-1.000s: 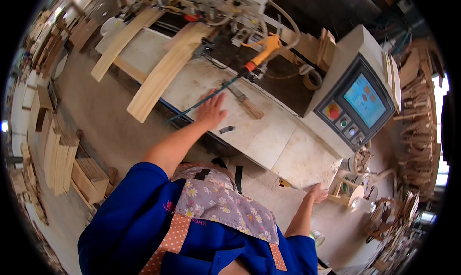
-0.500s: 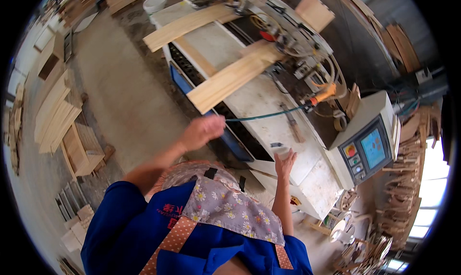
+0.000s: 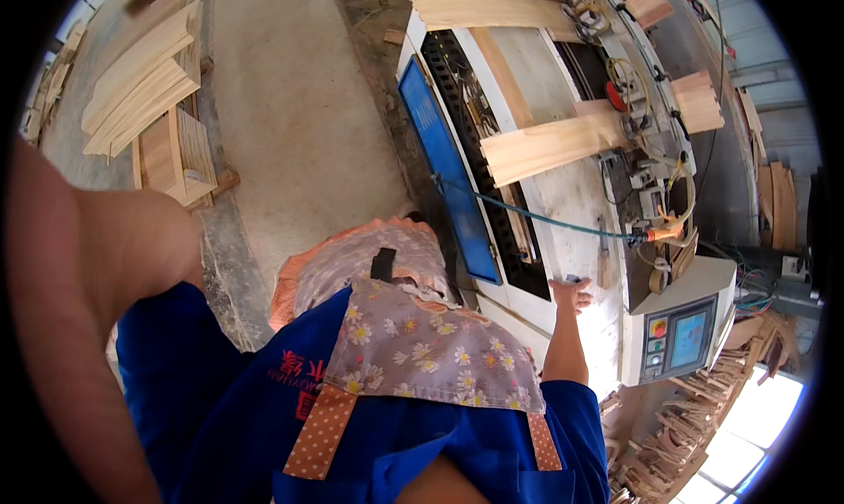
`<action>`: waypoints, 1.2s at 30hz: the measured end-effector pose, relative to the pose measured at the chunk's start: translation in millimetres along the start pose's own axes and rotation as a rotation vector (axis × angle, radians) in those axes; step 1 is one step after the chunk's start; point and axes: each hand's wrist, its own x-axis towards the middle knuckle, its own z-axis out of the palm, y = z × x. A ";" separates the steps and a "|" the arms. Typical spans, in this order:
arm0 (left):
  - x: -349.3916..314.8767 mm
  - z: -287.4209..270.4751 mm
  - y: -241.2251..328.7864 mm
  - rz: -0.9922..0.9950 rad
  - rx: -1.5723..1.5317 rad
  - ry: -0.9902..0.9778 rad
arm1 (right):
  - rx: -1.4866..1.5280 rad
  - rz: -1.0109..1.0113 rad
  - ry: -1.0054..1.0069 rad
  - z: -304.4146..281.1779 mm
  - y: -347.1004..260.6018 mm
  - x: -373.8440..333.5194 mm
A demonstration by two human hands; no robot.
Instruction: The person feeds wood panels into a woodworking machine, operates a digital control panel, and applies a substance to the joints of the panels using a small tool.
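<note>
Now the left arm (image 3: pixel 97 266) had bent up close to the camera and the left hand was out of view, leaving only the right hand (image 3: pixel 573 296) at the machine. Its fingers were loosely spread, gripping nothing visible, at the scuffed, smooth white tabletop (image 3: pixel 567 247). A slim wooden-handled tool (image 3: pixel 605 265) lay just ahead of them; farther beyond, a pale, straight-grained board (image 3: pixel 554 149) jutted out.

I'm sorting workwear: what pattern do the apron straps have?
Orange straps with white dots, best in head view.

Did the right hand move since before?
Yes: the right hand has moved along the white table, away from its corner, toward the nearer wooden plank.
</note>
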 end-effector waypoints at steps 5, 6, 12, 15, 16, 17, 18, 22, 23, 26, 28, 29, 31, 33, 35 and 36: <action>-22.7 -9.1 32.1 -0.049 0.053 -0.013 | -0.056 -0.090 -0.045 -4.0 3.2 6.2; -26.3 -14.4 38.9 -0.053 0.071 -0.022 | -0.115 -0.093 -0.036 7.1 0.3 2.8; -42.0 -72.0 30.4 -0.031 0.024 0.045 | -0.106 -0.031 0.022 -30.3 23.6 -37.8; -58.6 -94.6 74.5 0.023 0.091 0.103 | -0.064 -0.097 0.178 -68.2 -0.3 -40.8; -46.6 -92.3 77.5 0.054 0.080 0.101 | -0.048 -0.103 0.196 -74.4 -5.6 -31.4; -44.2 -94.9 76.5 0.065 0.076 0.115 | -0.055 -0.110 0.204 -76.1 -11.9 -23.4; -44.1 -96.4 73.4 0.063 0.055 0.129 | -0.068 -0.115 0.184 -73.1 -16.2 -18.6; -72.5 -103.2 68.3 0.041 0.014 0.198 | -0.068 -0.100 0.130 -64.4 -3.5 -18.8; -79.0 -101.8 72.1 0.016 0.016 0.198 | -0.069 -0.094 0.122 -67.2 -2.5 -18.3; -75.8 -94.9 61.2 -0.028 0.052 0.147 | -0.057 -0.106 0.136 -63.5 -47.5 13.3; -58.9 -83.0 38.7 0.011 0.085 0.072 | 0.025 -0.059 0.146 -63.5 -57.2 24.0; -40.3 -82.2 39.1 -0.009 0.142 0.023 | 0.072 -0.050 0.122 -64.7 -54.1 21.0; -22.1 -116.1 53.4 -0.200 0.240 0.005 | -0.007 -0.086 0.053 -46.7 -97.2 31.1; -12.9 -118.4 44.5 -0.254 0.324 -0.019 | -0.007 -0.056 0.022 -26.8 -113.3 44.2; -11.3 -126.5 38.4 -0.279 0.373 -0.022 | -0.041 0.000 0.025 -27.0 -101.5 62.7; -20.5 -137.4 33.8 -0.277 0.372 -0.019 | -0.059 0.048 0.026 -26.2 -86.2 60.1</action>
